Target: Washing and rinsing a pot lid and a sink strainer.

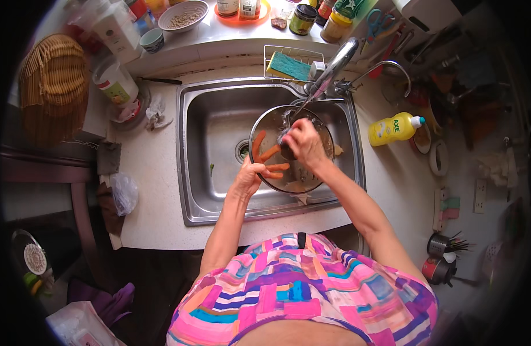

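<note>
A round glass pot lid (306, 179) with a metal rim is tilted over the stainless steel sink (209, 125). My left hand (249, 175) grips its near left edge, and the fingers beneath show orange through the tinted glass. On the lid's upper face, my right hand (308, 145) presses a small greyish scrubber (283, 136), mostly hidden by the fingers. Close beside that hand is the lid's dark knob (288, 153), partly covered. A thin stream of water runs from the chrome faucet (337, 62) onto the glass near the right hand.
Behind the sink, a wire rack (291, 47) holds a green-and-yellow sponge (290, 66). Yellow AXE dish soap (391, 129) lies on the right counter. A second, curved tap (399, 65) stands right of the faucet. Crumpled tissue (156, 112) and a plastic bag (124, 193) lie left.
</note>
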A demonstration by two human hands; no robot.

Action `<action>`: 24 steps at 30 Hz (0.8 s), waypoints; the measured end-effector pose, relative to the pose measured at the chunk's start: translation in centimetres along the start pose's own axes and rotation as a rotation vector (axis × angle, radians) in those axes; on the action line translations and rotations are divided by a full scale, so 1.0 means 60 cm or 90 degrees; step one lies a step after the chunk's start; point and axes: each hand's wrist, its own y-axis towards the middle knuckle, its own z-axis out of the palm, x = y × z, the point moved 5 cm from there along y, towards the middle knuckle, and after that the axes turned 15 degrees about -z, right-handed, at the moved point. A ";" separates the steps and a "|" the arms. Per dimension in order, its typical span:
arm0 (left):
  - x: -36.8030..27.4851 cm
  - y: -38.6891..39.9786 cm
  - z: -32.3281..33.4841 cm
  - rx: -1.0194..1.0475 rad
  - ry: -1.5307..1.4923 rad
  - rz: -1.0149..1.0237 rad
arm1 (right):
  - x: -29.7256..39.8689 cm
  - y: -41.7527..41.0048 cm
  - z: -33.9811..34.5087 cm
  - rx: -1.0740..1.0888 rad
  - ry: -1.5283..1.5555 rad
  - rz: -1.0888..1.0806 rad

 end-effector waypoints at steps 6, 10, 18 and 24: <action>0.022 0.031 -0.085 -0.079 0.007 0.002 | 0.075 0.034 0.028 0.078 0.112 -0.128; -0.010 0.007 0.012 0.021 -0.018 -0.022 | -0.002 0.047 0.020 0.071 -0.090 -0.040; -0.002 0.031 -0.066 -0.059 0.037 -0.042 | 0.066 0.059 0.046 0.109 0.051 -0.165; -0.032 -0.001 -0.011 0.032 0.008 -0.022 | 0.005 0.070 0.037 0.122 -0.081 -0.007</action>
